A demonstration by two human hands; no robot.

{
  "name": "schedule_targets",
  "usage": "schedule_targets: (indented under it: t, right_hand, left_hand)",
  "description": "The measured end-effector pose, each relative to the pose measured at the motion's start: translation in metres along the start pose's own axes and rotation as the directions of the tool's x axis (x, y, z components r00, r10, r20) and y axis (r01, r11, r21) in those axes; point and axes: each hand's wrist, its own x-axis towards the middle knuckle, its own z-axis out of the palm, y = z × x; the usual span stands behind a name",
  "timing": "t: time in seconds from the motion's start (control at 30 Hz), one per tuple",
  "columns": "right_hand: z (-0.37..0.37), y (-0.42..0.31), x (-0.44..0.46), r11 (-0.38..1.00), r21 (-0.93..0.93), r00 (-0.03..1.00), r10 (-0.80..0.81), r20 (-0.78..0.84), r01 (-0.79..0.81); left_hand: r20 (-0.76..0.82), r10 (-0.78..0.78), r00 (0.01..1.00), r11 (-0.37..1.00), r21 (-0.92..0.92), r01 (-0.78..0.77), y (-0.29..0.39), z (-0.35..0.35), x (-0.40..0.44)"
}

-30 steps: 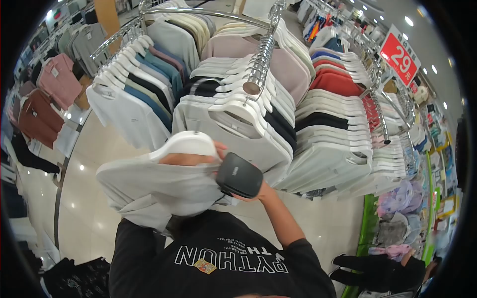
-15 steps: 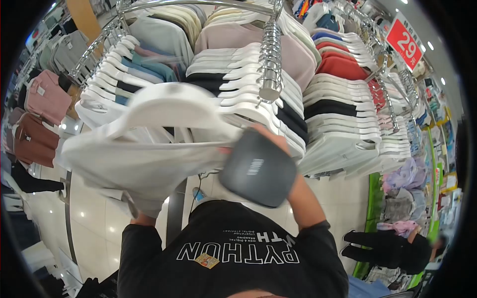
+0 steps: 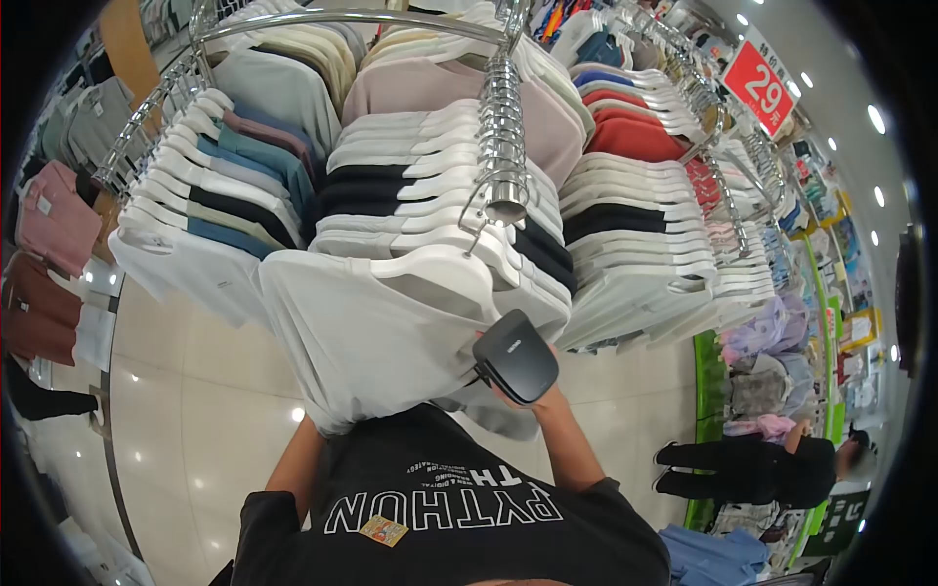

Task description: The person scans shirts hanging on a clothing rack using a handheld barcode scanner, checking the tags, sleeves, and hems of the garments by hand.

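A light grey-white shirt point(image 3: 381, 332) on a white hanger point(image 3: 445, 266) hangs in front of the middle rack, its hook up by the rail's front end. My left forearm point(image 3: 296, 469) reaches up to the shirt's lower left edge. The left hand is hidden behind the cloth, so its fingers do not show. At the shirt's right side, my right hand point(image 3: 547, 397) grips a dark grey rounded-square device point(image 3: 518, 357) with small lettering on its face. Most of the right-hand fingers are covered by the device.
Chrome rails point(image 3: 503, 146) carry closely packed shirts on white hangers left, middle and right. A red price sign point(image 3: 759, 86) stands at upper right. Another person in black point(image 3: 752, 469) is at the right by green-edged shelving. Pale floor tiles point(image 3: 195, 391) show below the racks.
The shirt and hanger have moved away from me and to the right, up against the middle rack. The device has moved farther from the camera, and the view has shifted.
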Motion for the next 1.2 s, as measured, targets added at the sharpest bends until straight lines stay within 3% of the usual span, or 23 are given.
schedule_targets:
  t: [0.17, 0.27, 0.5, 0.63, 0.67, 0.77, 0.83, 0.87, 0.97, 1.0, 1.03, 1.1, 1.17, 1.2]
  right_hand:
    - [0.019, 0.013, 0.003, 0.984, -0.112, 0.985, -0.151, -0.085, 0.141]
    - [0.021, 0.007, -0.004, 1.000, -0.009, 0.996, 0.022, -0.083, -0.023]
    - [0.008, 0.040, -0.011, 0.990, -0.141, 0.993, -0.026, -0.117, 0.010]
    - [0.005, 0.067, -0.031, 0.992, -0.123, 0.991, -0.004, -0.132, -0.013]
    - [0.005, 0.073, -0.036, 0.976, -0.213, 0.989, -0.071, -0.130, 0.042]
    - [0.003, 0.078, -0.051, 0.972, 0.059, 0.961, 0.236, -0.142, -0.230]
    - [0.001, 0.088, -0.056, 0.973, 0.059, 0.965, 0.229, -0.128, -0.224]
    - [0.001, 0.093, -0.060, 0.974, 0.060, 0.967, 0.226, -0.115, -0.221]
    - [-0.001, 0.107, -0.071, 0.951, 0.197, 0.955, 0.266, -0.133, -0.238]
    - [0.001, 0.115, -0.077, 0.941, 0.238, 0.951, 0.279, -0.135, -0.242]
    - [0.002, 0.118, -0.083, 0.858, 0.349, 0.902, 0.425, -0.074, -0.376]
    - [-0.003, 0.114, -0.086, 0.844, 0.341, 0.883, 0.463, -0.077, -0.413]
    - [0.000, 0.116, -0.100, 0.798, 0.388, 0.846, 0.527, -0.078, -0.462]
    - [0.002, 0.118, -0.110, 0.771, 0.406, 0.823, 0.563, -0.071, -0.492]
  left_hand:
    - [-0.018, -0.003, 1.000, 1.000, -0.012, 0.003, -0.010, -0.005, -0.002]
    - [0.006, -0.005, 1.000, 1.000, -0.017, 0.005, -0.023, -0.005, -0.013]
    - [0.143, -0.027, 0.989, 0.998, -0.047, 0.034, -0.057, 0.011, -0.049]
    - [0.115, -0.045, 0.992, 0.996, -0.068, 0.053, -0.079, 0.023, -0.075]
    - [0.098, -0.053, 0.994, 0.995, -0.075, 0.061, -0.083, 0.027, -0.083]
    - [0.069, -0.114, 0.991, 0.990, -0.082, 0.119, -0.074, 0.049, -0.103]
    - [0.066, -0.164, 0.984, 0.982, -0.085, 0.169, -0.061, 0.067, -0.114]
    - [-0.085, -0.132, 0.987, 0.991, 0.004, 0.133, -0.104, 0.081, -0.105]
    - [-0.381, -0.226, 0.897, 0.942, 0.148, 0.300, -0.123, 0.103, -0.100]
    - [-0.429, -0.141, 0.892, 0.959, 0.165, 0.231, -0.100, 0.112, -0.110]
    - [-0.475, -0.055, 0.878, 0.968, 0.190, 0.164, -0.064, 0.116, -0.115]
    - [-0.489, -0.022, 0.872, 0.949, 0.264, 0.173, -0.047, 0.116, -0.117]
    - [-0.596, 0.003, 0.803, 0.944, 0.267, 0.195, -0.058, 0.115, -0.109]
    - [-0.613, -0.008, 0.790, 0.948, 0.248, 0.202, -0.020, 0.114, -0.115]
